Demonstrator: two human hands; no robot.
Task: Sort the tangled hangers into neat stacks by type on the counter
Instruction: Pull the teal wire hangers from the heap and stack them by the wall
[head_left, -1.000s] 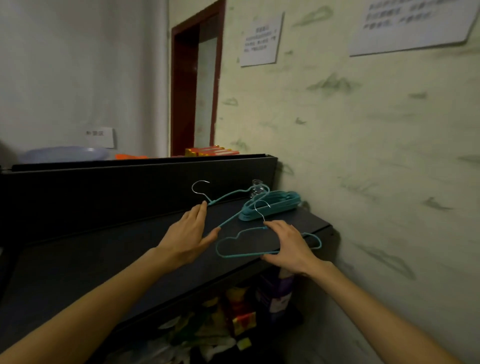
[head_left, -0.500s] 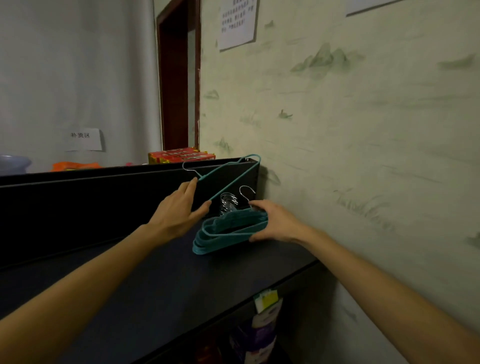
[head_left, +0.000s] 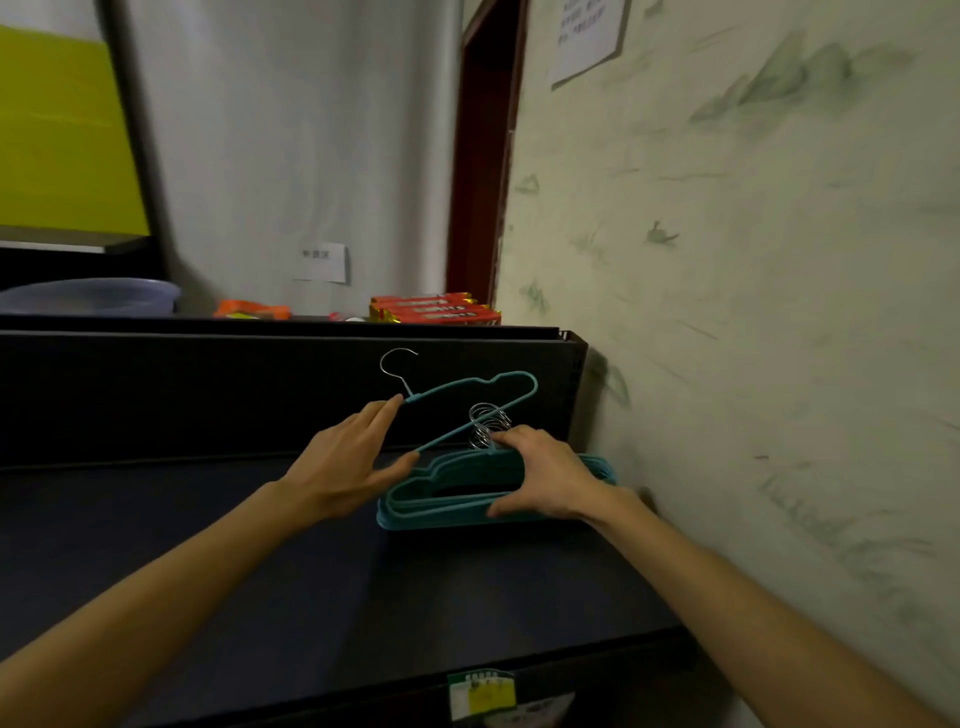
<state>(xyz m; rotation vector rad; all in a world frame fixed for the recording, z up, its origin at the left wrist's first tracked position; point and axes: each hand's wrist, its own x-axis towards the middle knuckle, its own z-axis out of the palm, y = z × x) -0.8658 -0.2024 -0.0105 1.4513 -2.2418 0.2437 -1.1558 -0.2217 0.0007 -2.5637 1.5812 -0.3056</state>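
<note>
**Hands at the hanger stack, right end of the counter**

Your left hand (head_left: 349, 465) holds one single hanger (head_left: 470, 402) off the pile: the straight fingers reach up to its neck, just below the hook, and the thumb touches its lower bar. No finger curls round it. This hanger stands tilted on edge, its hook pointing up and left. It is thin wire in a matte teal coating, with a bare metal hook of bright, round-bent wire and a wavy shoulder line.

Your right hand (head_left: 545, 475) grips the stack of hangers (head_left: 441, 501). The fingers lie over the top edge beside the hooks, and the thumb closes on the near bar.

The stack lies flat on the counter (head_left: 311, 587), near the wall (head_left: 753, 312) at the right end. All its hangers share the same teal coating and outline, so they nest closely. Several are present; the layers overlap too tightly for an exact count. Their metal hooks (head_left: 488, 426) bunch together as silver loops at the far side.

Count of items in view:
- Hands: two.
- Loose hangers: one.
- Stacks: one.

The counter surface is dark, flat and matte. A black upright panel (head_left: 208, 395) runs along its back edge. The wall is pale, with smudged green marks.
</note>
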